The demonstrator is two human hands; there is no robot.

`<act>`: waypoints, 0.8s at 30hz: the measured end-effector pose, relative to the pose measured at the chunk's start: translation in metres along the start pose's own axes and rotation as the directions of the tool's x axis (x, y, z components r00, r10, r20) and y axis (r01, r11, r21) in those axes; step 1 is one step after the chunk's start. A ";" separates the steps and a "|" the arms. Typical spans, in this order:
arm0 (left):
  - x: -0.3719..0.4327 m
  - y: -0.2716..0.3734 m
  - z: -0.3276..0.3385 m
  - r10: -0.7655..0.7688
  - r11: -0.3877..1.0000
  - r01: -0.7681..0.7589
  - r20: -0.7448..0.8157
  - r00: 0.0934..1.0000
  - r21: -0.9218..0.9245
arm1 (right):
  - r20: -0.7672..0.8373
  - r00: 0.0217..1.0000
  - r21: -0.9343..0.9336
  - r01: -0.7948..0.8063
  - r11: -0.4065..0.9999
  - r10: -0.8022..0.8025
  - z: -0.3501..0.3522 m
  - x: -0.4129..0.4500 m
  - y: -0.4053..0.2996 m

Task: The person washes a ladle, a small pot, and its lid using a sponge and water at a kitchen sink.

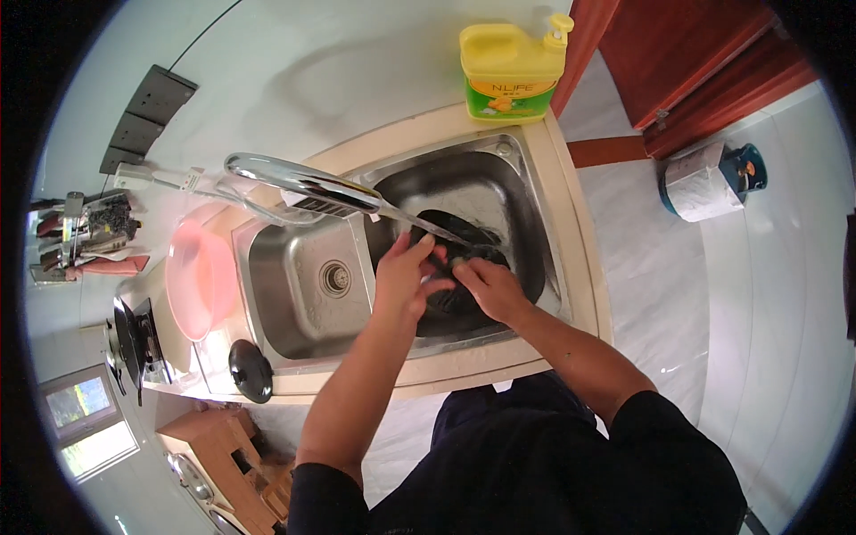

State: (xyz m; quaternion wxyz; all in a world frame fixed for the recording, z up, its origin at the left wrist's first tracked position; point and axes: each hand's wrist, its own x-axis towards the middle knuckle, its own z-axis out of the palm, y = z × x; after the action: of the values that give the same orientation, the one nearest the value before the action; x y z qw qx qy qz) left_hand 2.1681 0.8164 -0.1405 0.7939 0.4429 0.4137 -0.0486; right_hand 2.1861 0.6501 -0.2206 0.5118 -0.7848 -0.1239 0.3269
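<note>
Over the right basin of a steel double sink (562, 294), both hands are close together in front of a chrome faucet (301, 180). A stream of water runs from its spout down between them. Black cookware (448, 314), its exact kind unclear, lies in that basin under the hands. My left hand (404, 274) has its fingers spread and curved at the stream, beside something dark; whether it grips this is unclear. My right hand (488, 287) has its fingers bent around something small at the dark item, mostly hidden by the fingers.
Behind the sink's right corner stands a yellow pump jug (511, 73). Left of the sink are a pink plastic basin (200, 281) and a black lid (251, 371) near the counter's front edge. A white cable (247, 204) runs behind the faucet. A gas cylinder (709, 180) stands on the floor at right.
</note>
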 end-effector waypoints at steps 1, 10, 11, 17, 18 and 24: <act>0.002 0.010 0.009 -0.010 0.999 0.008 0.031 0.999 0.047 | -0.097 0.995 0.081 0.034 0.996 -0.026 0.000 -0.003 -0.003; 0.024 0.056 0.058 0.135 0.928 -0.170 0.124 0.983 0.331 | -0.320 0.869 0.699 -0.053 0.714 0.378 -0.019 0.021 0.005; 0.021 0.054 0.057 0.167 0.872 -0.197 0.105 0.980 0.449 | -0.289 0.847 0.780 -0.061 0.622 0.446 -0.023 0.028 0.014; 0.003 0.027 -0.007 0.616 0.209 -0.479 0.266 0.742 0.853 | -0.039 0.823 0.912 -0.203 0.357 0.567 -0.041 0.028 0.014; -0.002 0.028 -0.017 0.605 0.260 -0.459 0.227 0.763 0.849 | -0.005 0.857 0.909 -0.211 0.360 0.516 -0.039 0.027 0.014; -0.017 -0.004 -0.056 0.662 0.367 -0.407 0.073 0.746 0.837 | 0.087 0.974 0.610 -0.217 0.762 0.207 -0.029 0.015 -0.010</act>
State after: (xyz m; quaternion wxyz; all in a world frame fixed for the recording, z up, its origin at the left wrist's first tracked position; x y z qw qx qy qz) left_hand 2.1206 0.8503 -0.1461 0.4027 0.8664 0.2801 0.0932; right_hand 2.2172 0.6416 -0.2100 0.6982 -0.5817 0.0752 0.4105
